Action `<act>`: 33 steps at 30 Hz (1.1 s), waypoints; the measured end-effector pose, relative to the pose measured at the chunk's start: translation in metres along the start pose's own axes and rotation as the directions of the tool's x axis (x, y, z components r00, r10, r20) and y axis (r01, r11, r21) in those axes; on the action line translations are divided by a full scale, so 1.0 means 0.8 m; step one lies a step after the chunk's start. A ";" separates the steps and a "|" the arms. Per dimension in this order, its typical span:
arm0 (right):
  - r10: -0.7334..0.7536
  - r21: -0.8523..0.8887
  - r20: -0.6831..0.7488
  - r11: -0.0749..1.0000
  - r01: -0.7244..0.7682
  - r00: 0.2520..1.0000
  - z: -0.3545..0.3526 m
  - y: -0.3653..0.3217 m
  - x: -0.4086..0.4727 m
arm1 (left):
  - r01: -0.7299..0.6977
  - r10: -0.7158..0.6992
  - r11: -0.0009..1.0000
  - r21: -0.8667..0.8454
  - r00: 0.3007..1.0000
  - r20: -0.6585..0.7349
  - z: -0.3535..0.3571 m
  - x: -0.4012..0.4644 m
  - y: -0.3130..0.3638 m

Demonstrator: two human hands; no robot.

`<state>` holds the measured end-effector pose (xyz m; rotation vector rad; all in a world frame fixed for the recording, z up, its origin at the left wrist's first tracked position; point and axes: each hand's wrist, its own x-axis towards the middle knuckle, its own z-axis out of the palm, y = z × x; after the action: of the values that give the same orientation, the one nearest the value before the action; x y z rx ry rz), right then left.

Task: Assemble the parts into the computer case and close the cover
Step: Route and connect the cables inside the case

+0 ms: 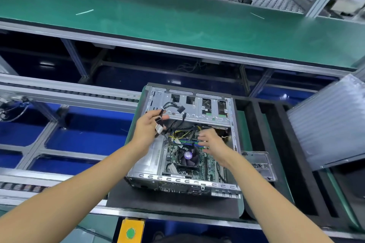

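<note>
An open silver computer case (150,163) lies on its side on a dark pallet (138,199). Inside it I see a green motherboard (211,165) and a black CPU fan (187,157). My left hand (147,128) holds a bundle of black power cables with a white connector (159,129) lifted over the case's left side. The cables (173,107) run across the drive cage (199,110) at the far end. My right hand (212,143) reaches down into the case beside the memory slots (187,141), fingers spread and relaxed.
A clear plastic tray (260,163) holding small parts lies right of the case. A ribbed grey panel (325,124) leans at the far right. A green conveyor belt (177,17) runs behind. A yellow box with a green button (130,232) sits at the near edge.
</note>
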<state>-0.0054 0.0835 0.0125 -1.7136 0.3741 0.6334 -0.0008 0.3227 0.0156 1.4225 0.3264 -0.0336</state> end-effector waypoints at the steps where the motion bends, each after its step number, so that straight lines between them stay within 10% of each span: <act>1: 0.026 0.027 -0.014 0.999 -0.026 1.000 0.009 0.002 0.005 | -0.004 0.004 1.000 -0.008 1.000 0.001 0.001 -0.001 0.000; 15: 0.045 0.061 0.010 0.997 -0.046 0.999 0.065 -0.015 0.062 | 0.036 -0.036 0.997 -0.065 0.999 0.008 0.001 -0.018 0.018; 24: -0.117 0.407 -0.189 0.894 0.187 0.975 0.064 -0.018 0.047 | 0.121 -0.122 0.982 -0.147 0.993 0.007 0.007 -0.020 0.023; 33: -0.393 0.213 -0.282 0.864 0.456 0.875 0.024 -0.022 0.018 | 0.180 -0.167 0.970 -0.161 0.982 0.093 0.023 -0.019 0.017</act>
<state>0.0119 0.1075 0.0154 -1.5334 0.2153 0.0495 -0.0089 0.3042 0.0342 1.2184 0.3785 -0.2006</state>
